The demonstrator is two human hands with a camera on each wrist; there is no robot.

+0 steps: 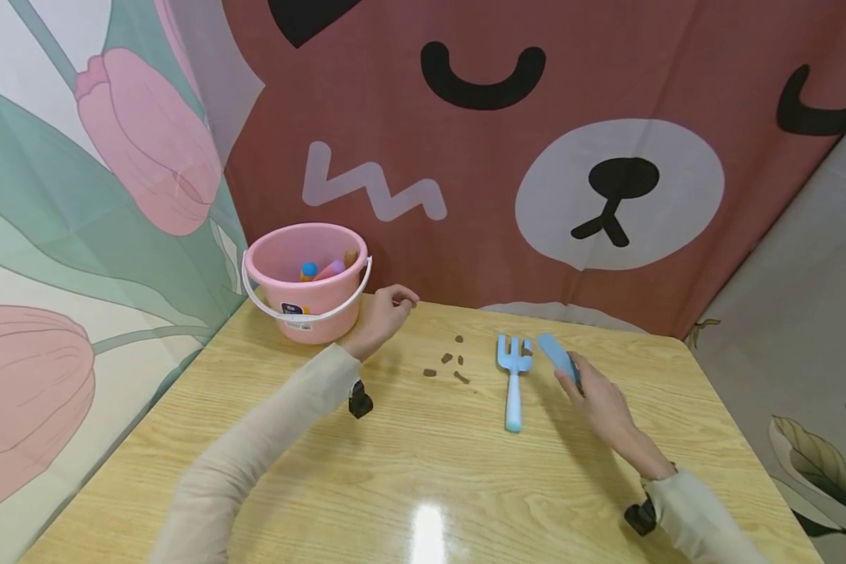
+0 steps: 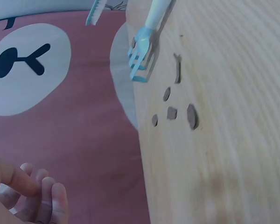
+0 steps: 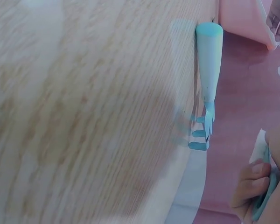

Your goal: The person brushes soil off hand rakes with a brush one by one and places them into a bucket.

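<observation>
My right hand [image 1: 599, 399] grips a small light-blue brush [image 1: 558, 355] above the table's right side. A pale ridged edge like bristles shows along the brush [image 2: 96, 13] in the left wrist view. Just left of it, a toy hand fork [image 1: 513, 384] in light blue lies on the table, tines toward the wall. One brown bit [image 1: 527, 352] is at its tines. My left hand [image 1: 381, 319] hovers beside the pink bucket [image 1: 310, 301], fingers loosely bent with nothing in them. Several small brown pieces [image 1: 447, 359] lie scattered between my hands.
Inside the bucket are a blue-topped item [image 1: 309, 271], a pinkish-purple item [image 1: 333, 269] and a brown one [image 1: 350, 258]. Its white handle [image 1: 303, 318] hangs down in front. A bear-print cloth [image 1: 465, 172] rises behind the wooden table [image 1: 409, 462].
</observation>
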